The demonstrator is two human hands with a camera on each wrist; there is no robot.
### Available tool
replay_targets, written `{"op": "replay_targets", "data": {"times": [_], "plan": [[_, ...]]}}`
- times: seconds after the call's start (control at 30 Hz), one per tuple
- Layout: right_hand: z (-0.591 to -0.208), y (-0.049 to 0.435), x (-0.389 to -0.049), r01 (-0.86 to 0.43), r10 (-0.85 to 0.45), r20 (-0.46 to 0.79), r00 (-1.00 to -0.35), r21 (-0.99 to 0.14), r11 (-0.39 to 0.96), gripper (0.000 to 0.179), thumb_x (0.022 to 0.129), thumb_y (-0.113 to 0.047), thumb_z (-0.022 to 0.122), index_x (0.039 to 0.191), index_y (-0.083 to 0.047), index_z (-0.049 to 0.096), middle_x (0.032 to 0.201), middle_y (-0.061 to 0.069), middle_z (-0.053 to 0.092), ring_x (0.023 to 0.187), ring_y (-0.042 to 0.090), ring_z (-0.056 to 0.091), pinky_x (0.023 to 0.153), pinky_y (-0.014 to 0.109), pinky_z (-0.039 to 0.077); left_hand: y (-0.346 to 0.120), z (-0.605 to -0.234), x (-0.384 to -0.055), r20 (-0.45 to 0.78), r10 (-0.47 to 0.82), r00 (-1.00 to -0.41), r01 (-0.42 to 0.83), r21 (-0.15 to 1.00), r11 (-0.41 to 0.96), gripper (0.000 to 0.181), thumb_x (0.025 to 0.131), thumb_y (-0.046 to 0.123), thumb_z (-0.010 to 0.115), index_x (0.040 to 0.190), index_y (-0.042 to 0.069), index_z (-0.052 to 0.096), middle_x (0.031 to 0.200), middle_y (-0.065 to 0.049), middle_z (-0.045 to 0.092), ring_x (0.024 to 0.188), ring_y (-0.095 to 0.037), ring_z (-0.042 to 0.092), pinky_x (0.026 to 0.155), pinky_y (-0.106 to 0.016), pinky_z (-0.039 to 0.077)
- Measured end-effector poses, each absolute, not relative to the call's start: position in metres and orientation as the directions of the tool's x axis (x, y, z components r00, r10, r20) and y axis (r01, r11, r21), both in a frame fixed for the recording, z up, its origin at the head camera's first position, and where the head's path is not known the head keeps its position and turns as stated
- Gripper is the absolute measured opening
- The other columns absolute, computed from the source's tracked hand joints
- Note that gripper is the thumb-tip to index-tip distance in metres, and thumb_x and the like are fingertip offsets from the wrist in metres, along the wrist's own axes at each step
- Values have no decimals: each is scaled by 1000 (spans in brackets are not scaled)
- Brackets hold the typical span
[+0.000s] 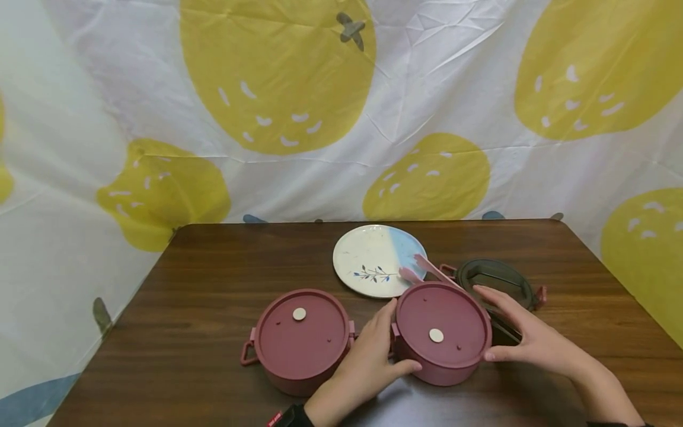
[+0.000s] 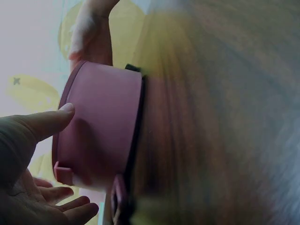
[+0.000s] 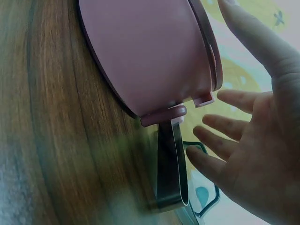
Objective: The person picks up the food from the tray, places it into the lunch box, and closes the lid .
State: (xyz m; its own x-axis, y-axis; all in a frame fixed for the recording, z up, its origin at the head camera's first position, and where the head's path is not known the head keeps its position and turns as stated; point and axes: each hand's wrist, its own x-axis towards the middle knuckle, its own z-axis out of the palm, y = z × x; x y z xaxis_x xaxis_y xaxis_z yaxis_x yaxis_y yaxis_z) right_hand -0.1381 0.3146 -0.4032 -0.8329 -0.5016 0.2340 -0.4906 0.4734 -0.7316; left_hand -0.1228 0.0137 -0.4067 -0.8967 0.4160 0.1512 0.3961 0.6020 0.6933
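A round maroon lidded pot [image 1: 444, 323] stands between my two hands. My left hand [image 1: 368, 356] is at its left side with fingers extended; in the left wrist view, its thumb [image 2: 51, 123] lies against or close to the pot wall [image 2: 101, 122]. My right hand [image 1: 536, 335] is spread at the pot's right side. Its fingers [image 3: 222, 126] are straight and apart from the pot in the right wrist view; thumb contact is unclear. A metal loop [image 3: 171, 164] sticks out under the pot's side clip [image 3: 204, 99]. Neither hand grips anything.
A second maroon lidded pot [image 1: 302, 338] stands left of my left hand. Behind are a white and blue plate [image 1: 368, 255], pink utensils [image 1: 434, 268] partly over it, and a dark oval container [image 1: 493, 279] with maroon clips. The wooden table [image 1: 187, 296] meets a patterned cloth [image 1: 299, 184].
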Motion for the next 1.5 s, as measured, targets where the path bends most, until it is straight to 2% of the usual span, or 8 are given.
{"op": "replay_targets", "data": {"times": [0.07,0.17,0.3,0.63,1.07,1.23,1.5], "plan": [[-405,316,-137,-489,-514,234,-826,-751,444,94,73,-7,79,149,-15,24,150,5,30,133,-5,29,100,7,28,16,-408,-123,115,403,-908,358,714,601,99,75,37,78,150,11,18,150,-10,32,135,-27,36,107,-49,34],[-407,316,-136,-466,-535,213,-817,-791,397,94,73,-6,78,149,-15,23,152,8,28,134,-5,29,101,7,27,18,-408,-123,84,392,-916,324,731,600,102,74,38,79,150,10,16,151,-11,29,135,-28,35,106,-50,35],[-410,315,-136,-428,-537,175,-825,-815,391,97,74,-10,80,150,-18,20,152,13,26,133,-5,30,101,9,30,19,-408,-123,77,393,-916,320,732,602,103,74,38,79,150,7,17,151,-12,29,135,-28,34,107,-48,35],[-409,312,-134,-461,-486,193,-852,-715,525,96,73,-29,80,149,-24,23,147,7,39,127,-9,35,98,10,32,22,-414,-125,107,386,-916,336,730,596,101,73,37,80,148,4,20,148,-11,33,133,-25,38,105,-46,38],[-409,311,-134,-485,-491,228,-841,-721,495,94,73,-26,81,149,-15,26,145,10,41,128,-7,36,98,6,29,23,-413,-125,128,359,-924,324,761,562,98,71,30,82,148,10,25,146,-9,39,132,-23,40,106,-44,37],[-409,311,-133,-486,-488,232,-841,-720,495,93,73,-27,81,149,-17,27,145,10,42,128,-7,36,98,6,29,22,-415,-124,138,350,-927,321,775,544,97,71,30,83,148,12,26,145,-7,41,131,-22,42,105,-45,38],[-410,312,-133,-483,-486,234,-842,-727,487,92,72,-25,81,148,-14,29,145,12,42,127,-6,39,98,7,31,22,-413,-123,143,341,-929,321,769,552,98,70,31,83,148,13,27,144,-7,44,128,-22,45,103,-44,40]]}}
